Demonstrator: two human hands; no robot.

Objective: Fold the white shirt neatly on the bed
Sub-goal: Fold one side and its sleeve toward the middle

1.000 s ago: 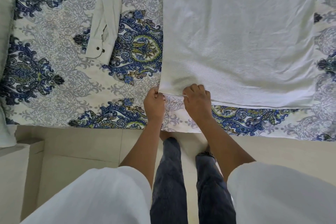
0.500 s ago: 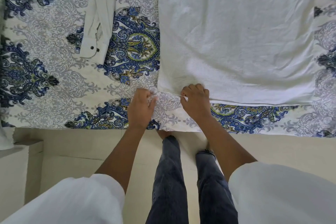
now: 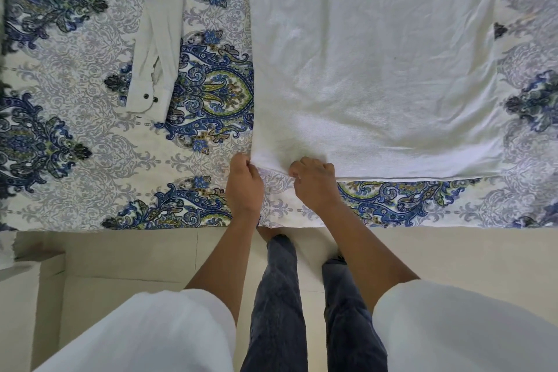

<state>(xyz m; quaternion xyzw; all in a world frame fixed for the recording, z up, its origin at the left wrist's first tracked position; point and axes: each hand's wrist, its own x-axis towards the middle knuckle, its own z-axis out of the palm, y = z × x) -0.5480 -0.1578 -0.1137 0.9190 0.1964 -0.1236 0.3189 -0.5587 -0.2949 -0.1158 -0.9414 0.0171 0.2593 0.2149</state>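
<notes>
Left hand (image 3: 244, 187), right hand (image 3: 315, 184) pinch white shirt (image 3: 377, 69) hem; paisley bedsheet (image 3: 75, 160), beige floor (image 3: 453, 254)

Nothing here can be read — no words, labels, brands or numbers on the shirt (image 3: 377, 69), and the bedsheet (image 3: 75, 136) carries only a printed blue-and-grey floral pattern.

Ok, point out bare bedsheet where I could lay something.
Bare bedsheet lies between the sleeve and the shirt body, left of the sleeve, and along the near edge below the hem. Crowded where the left hand and right hand grip the hem's corner.
</notes>
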